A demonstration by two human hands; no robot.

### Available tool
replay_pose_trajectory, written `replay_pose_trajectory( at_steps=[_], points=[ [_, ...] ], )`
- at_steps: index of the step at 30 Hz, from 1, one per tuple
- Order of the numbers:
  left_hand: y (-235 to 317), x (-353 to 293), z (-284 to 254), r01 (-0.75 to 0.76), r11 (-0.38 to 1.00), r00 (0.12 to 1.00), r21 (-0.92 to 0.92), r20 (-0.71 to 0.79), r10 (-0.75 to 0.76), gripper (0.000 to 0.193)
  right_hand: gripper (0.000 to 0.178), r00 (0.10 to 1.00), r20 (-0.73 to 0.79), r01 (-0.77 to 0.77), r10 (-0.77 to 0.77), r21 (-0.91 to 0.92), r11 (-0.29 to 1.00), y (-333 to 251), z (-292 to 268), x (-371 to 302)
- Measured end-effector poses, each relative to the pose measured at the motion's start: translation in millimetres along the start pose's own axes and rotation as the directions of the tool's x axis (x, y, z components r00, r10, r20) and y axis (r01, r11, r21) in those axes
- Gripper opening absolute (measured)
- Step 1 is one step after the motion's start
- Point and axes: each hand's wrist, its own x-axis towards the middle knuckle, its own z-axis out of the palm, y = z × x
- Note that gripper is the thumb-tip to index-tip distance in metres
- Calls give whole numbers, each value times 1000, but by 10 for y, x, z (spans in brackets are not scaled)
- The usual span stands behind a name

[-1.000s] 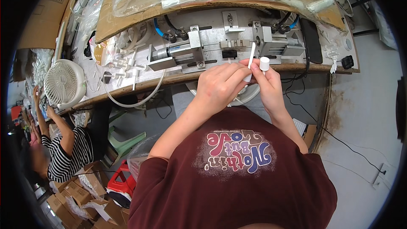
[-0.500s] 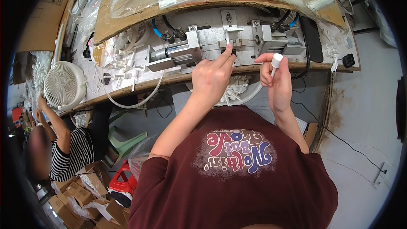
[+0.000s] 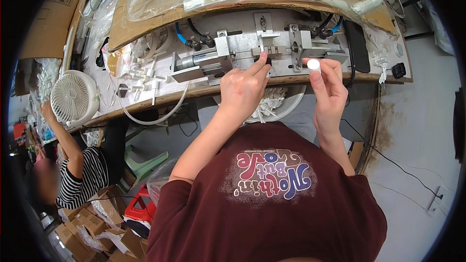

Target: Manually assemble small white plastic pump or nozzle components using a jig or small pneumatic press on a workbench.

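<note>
My left hand (image 3: 244, 85) reaches over the bench edge to the metal fixture (image 3: 274, 51). Its index finger stretches to the near end of a thin white plastic stick (image 3: 262, 44) and the fingers close on it there; the thumb is hidden. To the right, my right hand (image 3: 331, 87) pinches a small white plastic piece with a round cap (image 3: 314, 64) between thumb and fingers. The cap's flat end faces up and hides the rest of the piece. Metal cylinders, a left one (image 3: 204, 60) and a right one (image 3: 318, 48), flank the fixture.
Below the bench edge, a white tub (image 3: 297, 103) holds many small white parts. A white fan (image 3: 74, 98) and white fittings (image 3: 141, 77) stand left; a black phone-like slab (image 3: 357, 46) lies right. A person in a striped shirt (image 3: 87, 177) sits at the left.
My right hand has turned and shifted slightly right, tipping the capped piece so its end faces up. My left hand stays nearly still. The other person's arm has moved up.
</note>
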Motion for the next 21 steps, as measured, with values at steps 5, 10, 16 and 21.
replay_pose_trajectory(
  at_steps=[5,10,16,21],
  points=[
    [-13,-11,8,-1,1000,1000,-27,-29,0,27,29,979,118,-192,168,225,955,-62,-54,-74],
    [-19,-26,-19,41,999,999,-32,10,-41,27,31,978,146,-181,149,239,954,-95,-7,-68],
    [-8,-189,-204,35,974,984,-223,181,6,28,33,972,204,110,-120,62,992,27,33,-13],
    [26,-351,-256,35,928,945,-371,314,90,32,34,941,286,240,-182,-181,954,132,135,-11]
  ],
)
